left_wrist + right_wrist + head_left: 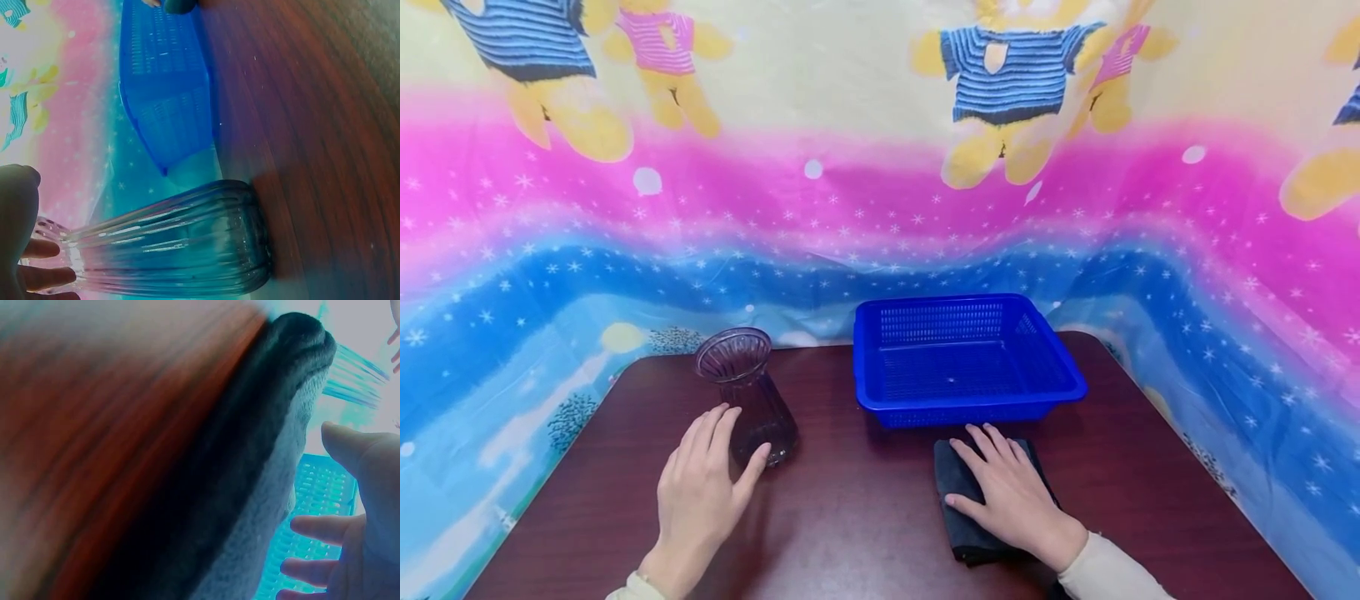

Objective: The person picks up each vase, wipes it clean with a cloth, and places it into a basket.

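A ribbed, purple-tinted glass vase [747, 402] [175, 244] stands upright on the dark wooden table [850, 517]. My left hand [703, 483] [17, 212] rests beside it with its fingers straight. The thumb touches the vase's lower body and the fingers [44, 275] lie along its near side. A dark folded cloth [967, 540] [250, 487] lies flat on the table just in front of a blue basket. My right hand [1011, 496] [359, 481] lies flat on this cloth, fingers spread and pointing at the basket.
The blue plastic mesh basket [962, 358] [165, 81] [312, 506] sits at the table's back middle with nothing in it. A colourful printed sheet [880, 192] hangs behind and around the table. The table's rounded edges [1150, 392] run close on both sides.
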### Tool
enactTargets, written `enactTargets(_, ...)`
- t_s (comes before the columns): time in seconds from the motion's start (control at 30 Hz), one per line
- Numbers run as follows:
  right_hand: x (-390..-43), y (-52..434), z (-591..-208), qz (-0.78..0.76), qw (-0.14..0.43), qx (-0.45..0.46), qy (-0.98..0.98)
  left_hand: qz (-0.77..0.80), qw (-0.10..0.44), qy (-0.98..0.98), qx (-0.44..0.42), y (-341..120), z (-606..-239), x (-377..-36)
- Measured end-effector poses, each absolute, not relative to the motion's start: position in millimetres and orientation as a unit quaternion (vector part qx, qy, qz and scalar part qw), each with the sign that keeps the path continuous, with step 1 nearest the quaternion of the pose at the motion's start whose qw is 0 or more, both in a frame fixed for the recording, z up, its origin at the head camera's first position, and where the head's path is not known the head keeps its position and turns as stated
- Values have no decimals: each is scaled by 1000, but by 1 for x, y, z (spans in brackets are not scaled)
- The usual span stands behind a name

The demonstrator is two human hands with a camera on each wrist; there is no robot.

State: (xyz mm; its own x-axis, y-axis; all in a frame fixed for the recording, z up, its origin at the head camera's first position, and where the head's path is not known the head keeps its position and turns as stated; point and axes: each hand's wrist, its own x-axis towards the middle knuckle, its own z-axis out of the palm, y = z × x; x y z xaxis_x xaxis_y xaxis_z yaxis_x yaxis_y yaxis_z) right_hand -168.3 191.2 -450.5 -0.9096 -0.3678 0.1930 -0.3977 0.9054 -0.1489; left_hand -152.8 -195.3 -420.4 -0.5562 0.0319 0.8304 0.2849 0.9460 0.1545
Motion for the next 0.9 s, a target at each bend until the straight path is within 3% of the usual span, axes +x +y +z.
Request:
enactTargets(0.6,-166,210,-448,94,90,196,-972,-190,410,-892,-27,-219,-412,-167)
enactTargets(0.9,-165,213,-449,91,76,196,-973,-225,349,-910,5,-227,-407,-177)
